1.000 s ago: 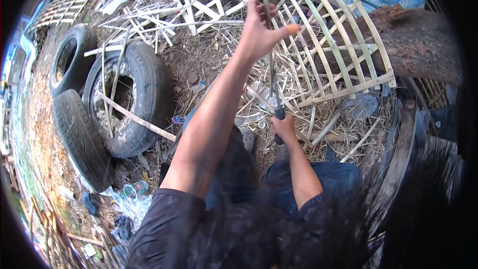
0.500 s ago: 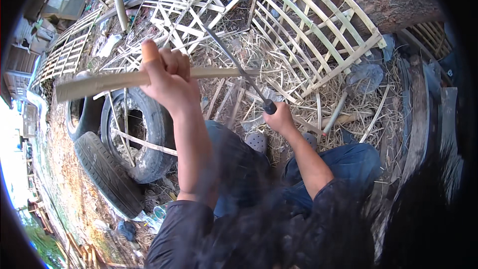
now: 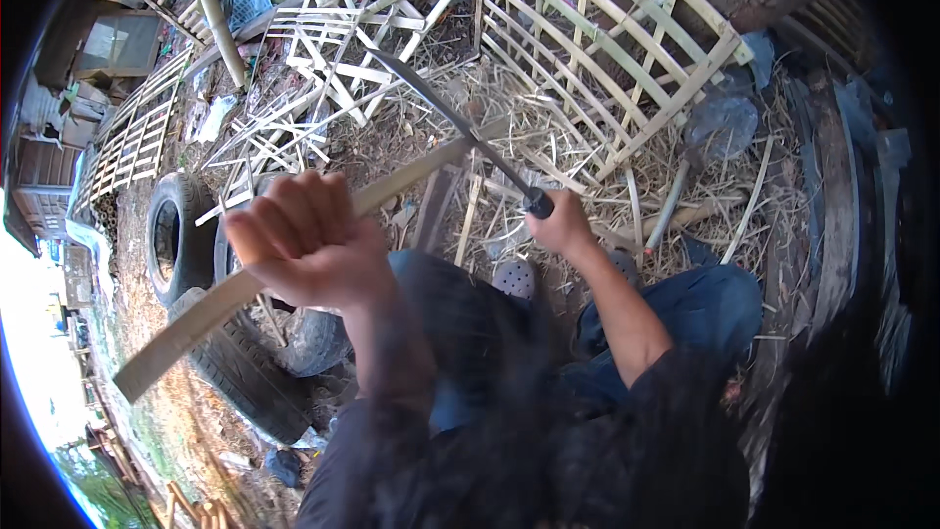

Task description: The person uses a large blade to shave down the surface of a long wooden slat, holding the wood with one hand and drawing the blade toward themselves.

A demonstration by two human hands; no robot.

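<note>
A large lattice panel [image 3: 627, 49] of pale bamboo slats is laid on the ground at the top of the view, with smaller lattice pieces [image 3: 343, 49] stacked beside it to the left. The ground [image 3: 548, 127] between them is covered with straw and loose offcuts. Two tyres [image 3: 176, 235] are seen lying at the left, near a third one partly hidden behind the left arm.

A long flat bamboo slat [image 3: 196, 323] is gripped in the left hand [image 3: 308, 250], whose fingers are closed around it near its middle. The slat is held raised and slanted: one end is pointed down to the lower left over the tyres, the other is carried up to the right, where it is met by the knife blade.

A long knife [image 3: 455, 122] is held in the right hand [image 3: 563, 225], which is closed on the dark handle. The blade is angled up and to the left, and it is crossed over the slat's upper end, apparently touching it.

Blue trousers [image 3: 705, 309] and a grey perforated clog [image 3: 514, 279] are seen below the hands.
</note>
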